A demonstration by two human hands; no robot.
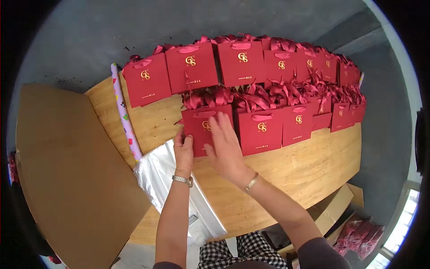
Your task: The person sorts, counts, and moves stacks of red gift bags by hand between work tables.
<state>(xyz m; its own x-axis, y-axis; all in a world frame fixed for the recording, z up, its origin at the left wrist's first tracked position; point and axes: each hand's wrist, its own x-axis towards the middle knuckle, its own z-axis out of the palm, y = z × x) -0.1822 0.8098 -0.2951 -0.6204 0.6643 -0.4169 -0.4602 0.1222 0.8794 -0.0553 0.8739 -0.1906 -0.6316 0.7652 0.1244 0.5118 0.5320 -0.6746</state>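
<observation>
A red paper bag (199, 117) with a gold logo and pink ribbon handle stands at the left end of the front row. My left hand (183, 150) pinches its left edge between thumb and fingers. Across the front of the same bag lies my right hand (225, 145), fingers stretched out and partly covering the logo. More red bags (261, 136) stand to the right, with loose ribbons on top. Behind them is another row of the same bags (191, 67). Clear plastic sleeves (163, 172) lie beneath my left forearm.
A patterned roll (123, 112) lies along the table's left side. A large cardboard sheet (71, 175) stands at the left. Below the wooden table (273, 179), at the right, are an open cardboard box (335, 208) and plastic-wrapped red items (360, 235).
</observation>
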